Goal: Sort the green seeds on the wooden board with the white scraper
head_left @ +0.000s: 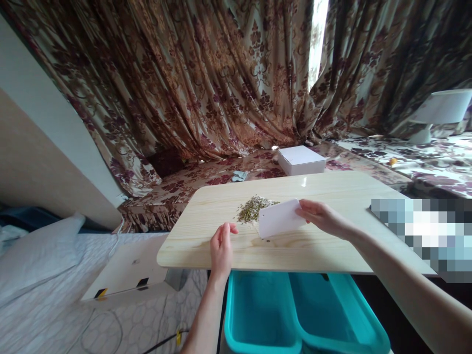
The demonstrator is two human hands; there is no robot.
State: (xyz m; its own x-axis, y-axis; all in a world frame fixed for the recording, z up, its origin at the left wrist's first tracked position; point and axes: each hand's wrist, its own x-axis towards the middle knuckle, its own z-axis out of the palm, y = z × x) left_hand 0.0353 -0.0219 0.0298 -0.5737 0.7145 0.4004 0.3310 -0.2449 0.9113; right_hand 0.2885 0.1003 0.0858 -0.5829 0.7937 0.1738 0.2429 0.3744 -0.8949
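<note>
A small heap of green and pale seeds lies on a light wooden tabletop. My right hand pinches a white plastic scraper card, held on edge just right of the heap and touching the board. My left hand rests on the table's near edge, fingers curled loosely, a little below and left of the heap, holding nothing that shows.
Two teal bins stand under the table's front edge. A white box sits beyond the table on patterned fabric. Heavy floral curtains fill the back. A bed with a pillow lies left; a cardboard box sits beside it.
</note>
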